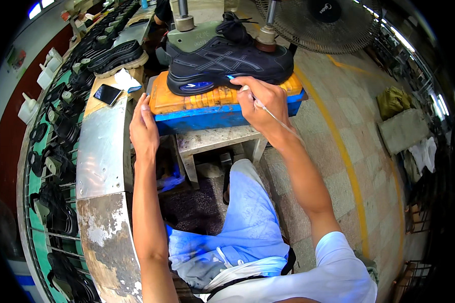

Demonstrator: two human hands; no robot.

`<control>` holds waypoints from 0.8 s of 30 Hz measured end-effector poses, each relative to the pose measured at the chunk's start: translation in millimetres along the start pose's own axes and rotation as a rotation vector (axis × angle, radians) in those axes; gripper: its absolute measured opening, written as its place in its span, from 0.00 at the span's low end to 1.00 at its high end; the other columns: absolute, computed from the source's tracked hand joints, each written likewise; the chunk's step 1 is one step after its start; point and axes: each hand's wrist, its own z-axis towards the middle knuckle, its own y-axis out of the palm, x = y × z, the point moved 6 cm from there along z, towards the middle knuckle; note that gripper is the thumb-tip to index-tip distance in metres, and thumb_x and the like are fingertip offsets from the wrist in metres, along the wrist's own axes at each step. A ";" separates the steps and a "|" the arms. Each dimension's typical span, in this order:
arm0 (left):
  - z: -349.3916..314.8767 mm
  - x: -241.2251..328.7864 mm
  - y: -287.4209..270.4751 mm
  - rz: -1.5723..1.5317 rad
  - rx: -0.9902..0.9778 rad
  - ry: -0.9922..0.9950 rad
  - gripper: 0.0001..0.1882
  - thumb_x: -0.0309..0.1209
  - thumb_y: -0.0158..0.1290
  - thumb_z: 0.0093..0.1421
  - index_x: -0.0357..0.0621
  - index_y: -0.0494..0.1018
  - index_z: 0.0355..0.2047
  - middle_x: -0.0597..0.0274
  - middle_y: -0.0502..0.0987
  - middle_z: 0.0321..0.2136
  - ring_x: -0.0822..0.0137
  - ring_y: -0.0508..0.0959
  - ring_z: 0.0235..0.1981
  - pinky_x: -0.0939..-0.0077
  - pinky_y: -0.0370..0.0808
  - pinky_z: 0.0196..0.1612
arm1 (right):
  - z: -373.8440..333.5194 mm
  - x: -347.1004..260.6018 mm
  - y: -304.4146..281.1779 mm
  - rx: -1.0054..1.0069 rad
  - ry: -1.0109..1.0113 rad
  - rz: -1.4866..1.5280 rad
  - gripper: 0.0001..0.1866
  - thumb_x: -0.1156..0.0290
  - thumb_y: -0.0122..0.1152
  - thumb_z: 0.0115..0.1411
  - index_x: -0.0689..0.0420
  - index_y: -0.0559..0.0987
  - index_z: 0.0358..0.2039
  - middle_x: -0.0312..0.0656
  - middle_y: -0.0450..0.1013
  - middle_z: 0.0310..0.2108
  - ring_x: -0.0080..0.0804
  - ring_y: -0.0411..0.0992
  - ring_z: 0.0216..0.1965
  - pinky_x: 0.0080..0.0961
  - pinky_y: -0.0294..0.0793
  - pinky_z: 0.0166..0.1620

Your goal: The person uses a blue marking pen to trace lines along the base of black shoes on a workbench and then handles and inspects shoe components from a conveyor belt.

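A black sneaker (227, 63) with a green last (192, 38) inside lies sideways on a worn orange pad (217, 101). The pad sits on a blue machine base (202, 120). Two metal press posts, a left one (184, 22) and a right one (266, 36), stand over the last's heel end and the toe. My right hand (265, 103) pinches a thin pale corded tool (260, 104) against the sole's side, where a small blue glow shows; the fingers partly hide its tip. My left hand (144, 129) is open, fingers stretched along the pad's left end, holding nothing.
Left of me runs a metal-topped bench (101, 151) with a phone (107, 94), a crumpled white cloth (126, 81) and loose soles (117, 58). Beyond it a green conveyor (40, 222) carries several black shoes. A large fan (323, 22) stands at the far right.
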 end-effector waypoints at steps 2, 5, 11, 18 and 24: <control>1.2 -3.8 3.0 -0.021 -0.009 -0.003 0.26 0.43 0.38 0.80 0.40 0.77 0.62 0.53 0.76 0.65 0.52 0.77 0.64 0.63 0.71 0.66 | -3.8 5.1 -12.3 0.013 0.016 -0.060 0.12 0.74 0.61 0.57 0.60 0.86 0.40 0.50 0.80 0.24 0.43 0.80 0.23 0.35 0.77 0.28; 4.5 -10.5 7.6 -0.074 -0.046 0.020 0.27 0.42 0.36 0.81 0.35 0.76 0.62 0.49 0.76 0.64 0.51 0.75 0.65 0.64 0.69 0.67 | -7.0 13.5 -33.1 0.045 0.058 -0.035 0.11 0.74 0.60 0.59 0.60 0.87 0.40 0.49 0.79 0.22 0.41 0.80 0.22 0.34 0.76 0.28; 32.8 -25.4 21.1 -0.125 -0.181 -0.029 0.27 0.43 0.36 0.81 0.35 0.76 0.62 0.48 0.78 0.60 0.57 0.77 0.60 0.68 0.68 0.65 | -22.3 32.1 -73.4 -0.023 0.162 0.085 0.13 0.75 0.56 0.63 0.61 0.88 0.40 0.47 0.76 0.19 0.34 0.76 0.19 0.32 0.74 0.27; 75.9 -61.6 37.0 -0.182 -0.161 -0.102 0.24 0.38 0.42 0.80 0.38 0.71 0.68 0.56 0.79 0.55 0.69 0.77 0.48 0.74 0.72 0.54 | -33.0 34.8 -124.9 0.066 0.029 0.001 0.12 0.77 0.55 0.57 0.61 0.86 0.36 0.46 0.78 0.22 0.38 0.78 0.22 0.30 0.77 0.29; 59.5 -58.7 26.1 -0.259 -0.035 -0.161 0.22 0.32 0.42 0.78 0.38 0.73 0.66 0.65 0.78 0.39 0.77 0.71 0.33 0.78 0.70 0.37 | -46.5 29.7 -174.2 0.205 0.385 0.626 0.19 0.69 0.48 0.66 0.62 0.87 0.42 0.41 0.76 0.20 0.21 0.69 0.17 0.20 0.68 0.23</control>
